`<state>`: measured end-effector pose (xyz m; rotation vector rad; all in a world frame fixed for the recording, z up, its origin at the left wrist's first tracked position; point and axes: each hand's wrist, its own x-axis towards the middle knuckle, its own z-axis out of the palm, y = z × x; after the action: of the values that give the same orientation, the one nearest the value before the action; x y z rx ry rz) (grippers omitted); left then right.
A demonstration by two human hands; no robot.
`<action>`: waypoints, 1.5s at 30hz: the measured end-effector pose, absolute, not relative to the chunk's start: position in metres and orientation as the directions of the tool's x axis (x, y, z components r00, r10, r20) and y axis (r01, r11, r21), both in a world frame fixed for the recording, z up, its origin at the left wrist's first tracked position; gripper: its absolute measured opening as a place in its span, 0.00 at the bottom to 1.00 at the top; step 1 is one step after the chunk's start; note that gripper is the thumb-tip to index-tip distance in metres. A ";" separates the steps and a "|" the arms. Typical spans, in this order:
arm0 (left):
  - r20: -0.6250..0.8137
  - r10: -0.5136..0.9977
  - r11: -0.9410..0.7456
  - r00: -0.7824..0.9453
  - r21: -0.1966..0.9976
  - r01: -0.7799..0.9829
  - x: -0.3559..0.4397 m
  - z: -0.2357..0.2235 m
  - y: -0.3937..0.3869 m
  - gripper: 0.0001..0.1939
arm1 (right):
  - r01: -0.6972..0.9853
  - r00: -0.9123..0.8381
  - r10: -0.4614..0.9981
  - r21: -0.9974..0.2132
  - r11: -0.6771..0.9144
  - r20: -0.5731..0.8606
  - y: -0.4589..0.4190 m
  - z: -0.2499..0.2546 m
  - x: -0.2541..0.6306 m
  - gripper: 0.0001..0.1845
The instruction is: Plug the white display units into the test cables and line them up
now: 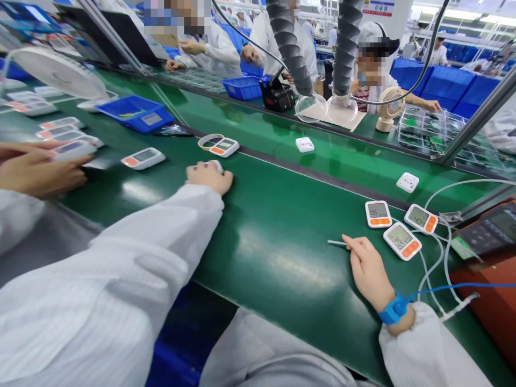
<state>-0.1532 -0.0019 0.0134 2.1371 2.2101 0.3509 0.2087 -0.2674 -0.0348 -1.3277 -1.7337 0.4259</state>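
My left hand (209, 176) reaches out over the green bench, its fingers curled down on a small white device (218, 165) that they mostly hide. Just beyond it lies a white-and-orange digital monitor (224, 147) beside a looped band. My right hand (368, 266), with a blue wrist strap (394, 308), pinches a thin pale tube (336, 243) between thumb and fingers. Close to that hand are three monitors with lit displays: one upper left (378, 214), one upper right (421, 219) and one nearest me (402, 241). White tubes (446, 258) run among them.
A co-worker's hands (44, 169) hold another monitor at the left. A lone monitor (143, 158), a blue tray (137, 113) and a blurred round white fan (60, 72) stand nearby. White square units (305, 144) sit on the far strip. An orange-red tester (487, 269) borders the right.
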 end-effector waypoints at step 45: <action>0.028 0.638 0.315 0.770 0.902 -0.294 0.086 -0.008 -0.185 0.38 | 0.595 0.221 0.857 -0.761 0.259 0.465 -0.275 -0.010 0.226 0.16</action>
<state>0.0858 -0.1852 -0.0076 1.0882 0.3647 0.6320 0.2265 -0.2748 -0.0099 -1.4345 -1.4726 0.3118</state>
